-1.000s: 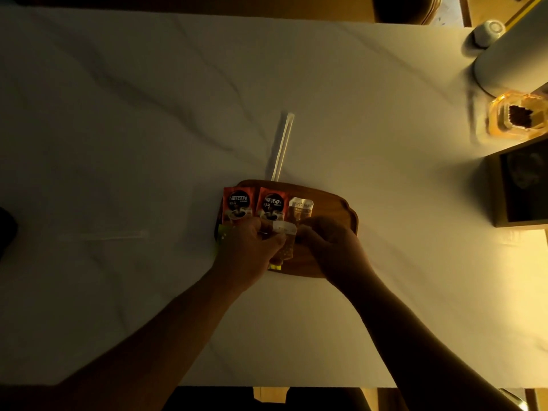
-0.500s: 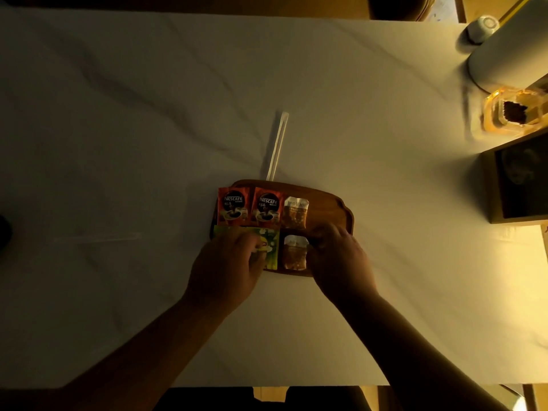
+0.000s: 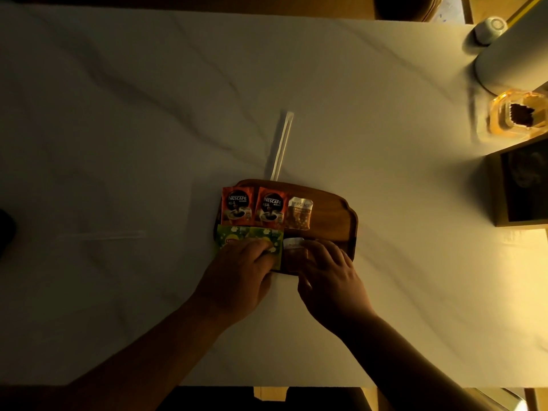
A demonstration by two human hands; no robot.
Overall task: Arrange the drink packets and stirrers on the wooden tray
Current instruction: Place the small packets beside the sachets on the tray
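Note:
A wooden tray [image 3: 333,216] lies mid-table. In its far row sit two red Nescafe packets [image 3: 238,205] [image 3: 271,208] and a clear brown packet [image 3: 299,213]. In the near row lie green tea packets [image 3: 247,237] and a second clear brown packet [image 3: 292,247]. My left hand [image 3: 237,274] rests fingers-down on the green packets. My right hand [image 3: 329,271] touches the near brown packet with its fingertips. One wrapped stirrer [image 3: 281,145] lies on the table beyond the tray, another stirrer [image 3: 100,236] lies far to the left.
A white cylinder [image 3: 510,51] and a small white cup [image 3: 489,28] stand at the far right. An amber glass dish [image 3: 517,115] with something dark and a dark framed box [image 3: 522,185] sit at the right edge. The table's near edge runs below my forearms.
Both hands slid back toward me. The second brown packet went from held between my fingers to lying flat in the near row, and the green packets are now uncovered.

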